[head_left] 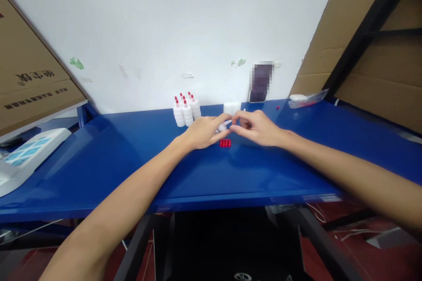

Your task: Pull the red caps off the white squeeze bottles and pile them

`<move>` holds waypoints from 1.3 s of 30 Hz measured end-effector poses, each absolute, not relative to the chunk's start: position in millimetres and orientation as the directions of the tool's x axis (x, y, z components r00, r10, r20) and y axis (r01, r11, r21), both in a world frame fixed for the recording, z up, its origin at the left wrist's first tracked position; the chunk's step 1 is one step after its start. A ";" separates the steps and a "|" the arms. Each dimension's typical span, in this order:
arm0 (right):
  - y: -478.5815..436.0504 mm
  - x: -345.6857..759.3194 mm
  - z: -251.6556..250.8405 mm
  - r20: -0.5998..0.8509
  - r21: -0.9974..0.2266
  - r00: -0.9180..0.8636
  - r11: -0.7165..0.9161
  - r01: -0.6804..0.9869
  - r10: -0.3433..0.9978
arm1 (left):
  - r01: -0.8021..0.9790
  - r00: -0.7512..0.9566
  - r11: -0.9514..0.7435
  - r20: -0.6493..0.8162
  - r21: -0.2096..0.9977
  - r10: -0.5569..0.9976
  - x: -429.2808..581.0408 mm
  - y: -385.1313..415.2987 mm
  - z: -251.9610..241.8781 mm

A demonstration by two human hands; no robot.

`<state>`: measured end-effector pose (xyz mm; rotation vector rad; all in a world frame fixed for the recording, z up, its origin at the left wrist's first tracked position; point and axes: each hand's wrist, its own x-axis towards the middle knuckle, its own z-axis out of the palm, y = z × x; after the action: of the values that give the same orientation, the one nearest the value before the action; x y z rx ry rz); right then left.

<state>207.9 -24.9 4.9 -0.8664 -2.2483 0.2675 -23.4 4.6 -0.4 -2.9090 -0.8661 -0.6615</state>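
Observation:
My left hand (pixel 205 132) is wrapped round a small white squeeze bottle (pixel 221 127), which lies tilted with its pointed nozzle towards the right. At the nozzle's tip, my right hand (pixel 257 127) has thumb and forefinger brought together in a pinch; whatever is between them is too small to make out. Just below the bottle, a tight block of small red caps (pixel 225 143) rests on the table. Behind my hands stand white bottles (pixel 232 108), partly hidden by my fingers. Left of them is a group of white bottles with red-capped nozzles (pixel 187 112).
The blue table (pixel 132 153) runs along a white wall. A phone (pixel 259 88) leans against it. A single red cap (pixel 278 107) and a clear plastic bag (pixel 308 99) lie to the right. A white device (pixel 31 153) sits far left; cardboard (pixel 33 61) flanks the table.

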 end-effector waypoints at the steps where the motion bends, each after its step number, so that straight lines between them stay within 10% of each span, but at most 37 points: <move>1: -24.5 207.4 4.7 0.550 -0.410 -0.523 0.756 0.511 0.651 | 0.529 0.750 -0.844 0.418 0.085 0.513 -21.8 2.5 0.5; 13: -15.9 214.2 2.9 0.684 -0.348 -0.424 0.776 0.526 0.594 | 0.555 0.709 -0.817 0.425 0.155 0.563 -19.4 1.4 2.6; 20: 49.9 277.2 -10.1 0.661 -0.367 -0.021 0.348 0.863 0.750 | 0.604 0.620 -0.756 0.448 0.251 0.644 -39.0 31.9 -8.8; 39: 52.3 256.0 -14.3 0.570 -0.395 -0.077 0.355 0.848 0.818 | 0.638 0.618 -0.737 0.422 0.224 0.663 -30.5 22.2 -6.7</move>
<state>256.0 52.3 -14.3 -1.4541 -1.8798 -0.0504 -30.5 22.2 -6.7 -2.8726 -1.1561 -0.7828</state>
